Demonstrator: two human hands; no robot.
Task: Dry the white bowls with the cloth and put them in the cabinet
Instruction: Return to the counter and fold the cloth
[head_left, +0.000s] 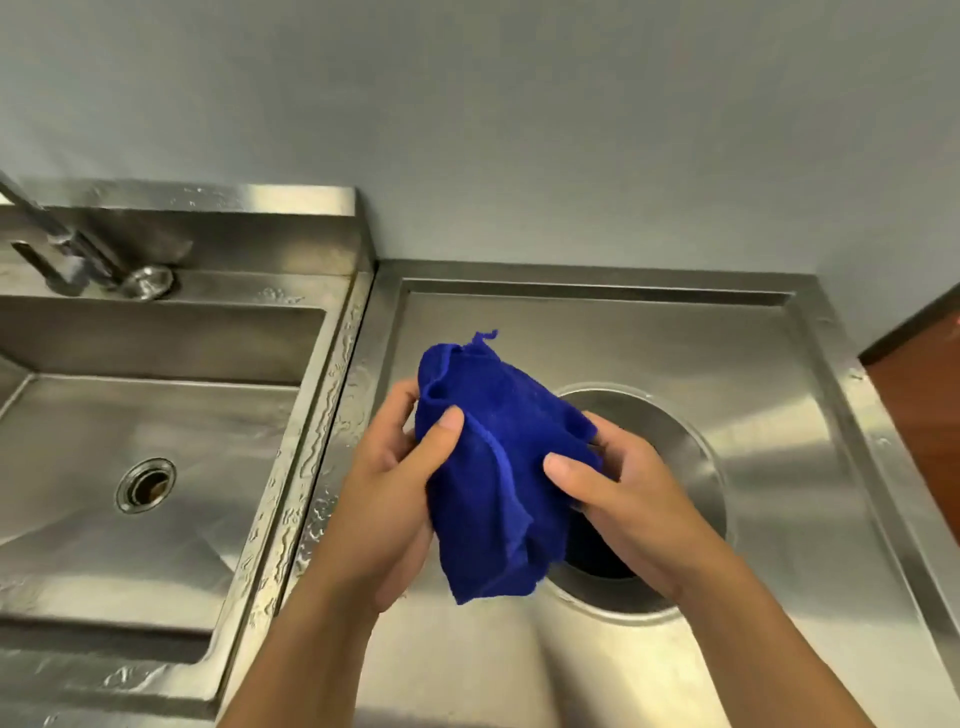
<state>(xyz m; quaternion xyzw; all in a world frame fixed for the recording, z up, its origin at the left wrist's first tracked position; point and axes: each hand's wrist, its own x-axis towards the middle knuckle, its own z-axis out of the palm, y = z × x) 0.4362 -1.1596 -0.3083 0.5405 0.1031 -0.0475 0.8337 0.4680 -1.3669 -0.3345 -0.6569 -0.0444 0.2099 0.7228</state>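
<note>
A deep blue cloth hangs bunched between both my hands above the steel counter. My left hand grips its left side, thumb pressed on the front. My right hand pinches its right edge with thumb and fingers. No white bowl shows in this view, and no cabinet either. Whether anything is wrapped inside the cloth cannot be told.
A steel counter with a raised rim holds a round opening under my right hand. To the left is a wet steel sink basin with a drain and a tap. A brown surface lies at the right edge.
</note>
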